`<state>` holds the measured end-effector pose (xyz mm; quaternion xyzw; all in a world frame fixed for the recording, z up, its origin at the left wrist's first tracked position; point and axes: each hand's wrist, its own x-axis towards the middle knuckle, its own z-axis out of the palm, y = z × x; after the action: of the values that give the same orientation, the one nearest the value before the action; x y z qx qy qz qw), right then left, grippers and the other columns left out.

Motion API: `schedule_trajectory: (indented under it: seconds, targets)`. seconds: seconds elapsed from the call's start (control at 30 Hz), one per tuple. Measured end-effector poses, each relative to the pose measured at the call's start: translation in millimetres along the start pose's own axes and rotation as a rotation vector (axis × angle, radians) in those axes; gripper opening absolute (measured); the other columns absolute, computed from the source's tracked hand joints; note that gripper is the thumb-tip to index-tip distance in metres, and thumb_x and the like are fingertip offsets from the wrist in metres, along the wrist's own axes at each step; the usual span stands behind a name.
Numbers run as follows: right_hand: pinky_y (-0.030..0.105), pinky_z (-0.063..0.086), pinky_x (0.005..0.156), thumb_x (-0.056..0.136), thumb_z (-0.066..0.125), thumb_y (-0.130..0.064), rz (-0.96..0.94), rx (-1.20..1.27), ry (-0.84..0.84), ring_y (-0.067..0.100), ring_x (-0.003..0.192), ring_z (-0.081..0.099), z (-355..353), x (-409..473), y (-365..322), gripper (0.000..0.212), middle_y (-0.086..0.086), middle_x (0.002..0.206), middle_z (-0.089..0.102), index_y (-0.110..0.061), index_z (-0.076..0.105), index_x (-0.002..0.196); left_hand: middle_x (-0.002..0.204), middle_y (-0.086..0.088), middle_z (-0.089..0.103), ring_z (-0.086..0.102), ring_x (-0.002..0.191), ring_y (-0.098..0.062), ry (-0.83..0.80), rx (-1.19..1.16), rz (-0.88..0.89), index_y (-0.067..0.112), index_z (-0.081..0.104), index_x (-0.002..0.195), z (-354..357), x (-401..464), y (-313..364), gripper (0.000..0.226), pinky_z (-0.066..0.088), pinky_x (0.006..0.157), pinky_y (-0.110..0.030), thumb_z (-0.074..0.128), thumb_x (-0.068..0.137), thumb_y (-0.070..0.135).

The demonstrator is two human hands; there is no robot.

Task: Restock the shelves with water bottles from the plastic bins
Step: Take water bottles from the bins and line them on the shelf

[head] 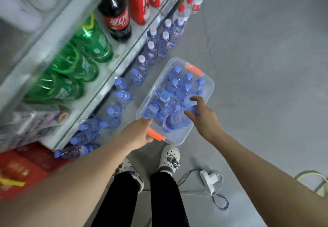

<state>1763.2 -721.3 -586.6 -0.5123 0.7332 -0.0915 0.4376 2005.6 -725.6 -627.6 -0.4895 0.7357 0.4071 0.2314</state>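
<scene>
Two hands reach into the clear plastic bin [205,91] on the floor beside the bottom shelf [124,61]. Right hand [204,114] curls its fingers round a lying water bottle [177,120]; left hand [138,130], fingers straight, hovers at the bin's near orange handle [156,135]. Bare grey floor [266,67] lies right of the bin. Labels blur unreadably.

Bin [205,91] open-topped, reachable from above; inside crowded with water bottles [174,118], upright at far end, lying at near end. Orange handle [155,135] on near rim. Bottom shelf row [122,96] packed along front edge under upper shelf [99,88]. Bare floor [266,67] right of bin. Cable and white plug [210,179] on floor near feet.
</scene>
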Motion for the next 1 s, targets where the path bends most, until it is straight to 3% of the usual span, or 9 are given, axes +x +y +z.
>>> schedule_trajectory:
  seconds: [0.17,0.27,0.37,0.47,0.63,0.7,0.8,0.93,1.0]
  targets:
    - [0.035,0.046,0.078,0.090,0.069,-0.033,-0.229,0.018,-0.127,0.024,0.078,0.056,-95.9,-57.5,-130.7,0.044,0.009,0.098,0.065,-0.025,0.046,0.127,0.119,0.009,0.054,0.056,0.111,-0.013,0.178,-0.407,0.086,0.016,0.042,0.134,-81.0,-104.8,52.6,0.077,0.041,0.087,-0.023,0.084,0.070,0.031]
    - [0.038,0.048,0.074,0.079,0.070,-0.052,-0.329,0.099,-0.162,0.018,0.073,0.053,-147.7,-88.7,-209.5,0.050,0.015,0.089,0.064,-0.030,0.047,0.118,0.114,0.014,0.060,0.059,0.106,-0.006,0.302,-0.604,0.091,0.022,0.049,0.124,-126.5,-170.3,69.0,0.075,0.046,0.089,-0.025,0.082,0.062,0.046]
    - [0.034,0.047,0.069,0.081,0.077,-0.036,-0.384,0.326,-0.105,0.018,0.071,0.055,-180.0,-122.3,-291.5,0.040,0.013,0.079,0.060,-0.021,0.053,0.110,0.109,0.020,0.063,0.060,0.100,0.009,0.406,-0.730,0.140,0.037,0.050,0.111,-169.8,-234.6,82.6,0.061,0.045,0.091,-0.019,0.087,0.063,0.030]
    - [0.024,0.049,0.065,0.091,0.069,-0.025,-0.451,0.476,-0.027,0.008,0.065,0.064,-194.2,-153.7,-366.8,0.027,0.001,0.075,0.069,-0.014,0.049,0.105,0.102,0.017,0.068,0.063,0.093,0.009,0.564,-0.794,0.143,0.031,0.056,0.106,-210.7,-292.0,98.2,0.058,0.049,0.085,-0.016,0.090,0.063,0.012]
    - [0.014,0.044,0.074,0.095,0.059,-0.042,-0.648,0.206,0.107,0.018,0.093,0.058,-214.0,-212.6,-454.8,0.043,0.003,0.109,0.061,-0.014,0.043,0.123,0.102,0.011,0.070,0.065,0.085,0.005,0.802,-0.769,0.093,0.032,0.054,0.100,-279.0,-365.2,101.2,0.067,0.053,0.079,-0.023,0.093,0.046,0.039]
    - [0.032,0.048,0.090,0.093,0.060,-0.046,-0.690,0.142,0.145,0.025,0.104,0.060,-221.2,-232.0,-480.9,0.051,0.008,0.118,0.061,-0.014,0.039,0.128,0.105,0.013,0.069,0.066,0.091,-0.003,0.866,-0.734,0.081,0.032,0.055,0.106,-303.5,-392.8,101.2,0.074,0.054,0.084,-0.031,0.087,0.042,0.051]
    - [0.047,0.049,0.091,0.092,0.057,-0.048,-0.738,0.050,0.214,0.030,0.104,0.062,-237.3,-259.5,-521.8,0.053,0.010,0.114,0.063,-0.011,0.039,0.126,0.104,0.017,0.068,0.064,0.092,-0.001,0.911,-0.604,0.120,0.036,0.055,0.108,-337.8,-436.5,107.6,0.068,0.053,0.088,-0.033,0.089,0.050,0.049]
    - [0.049,0.053,0.087,0.091,0.057,-0.050,-0.854,0.019,0.264,0.023,0.096,0.064,-272.8,-301.2,-578.4,0.051,0.005,0.108,0.064,-0.011,0.042,0.120,0.106,0.015,0.067,0.063,0.095,-0.004,0.901,-0.398,0.191,0.036,0.053,0.112,-393.2,-505.3,121.2,0.059,0.051,0.085,-0.020,0.087,0.064,0.042]
    - [0.048,0.052,0.088,0.092,0.057,-0.050,-0.928,-0.039,0.317,0.023,0.096,0.065,-295.6,-325.2,-609.5,0.048,0.004,0.110,0.064,-0.014,0.043,0.119,0.110,0.011,0.067,0.064,0.098,-0.008,0.896,-0.288,0.212,0.026,0.056,0.119,-425.2,-543.7,127.8,0.060,0.052,0.090,-0.027,0.084,0.069,0.043]
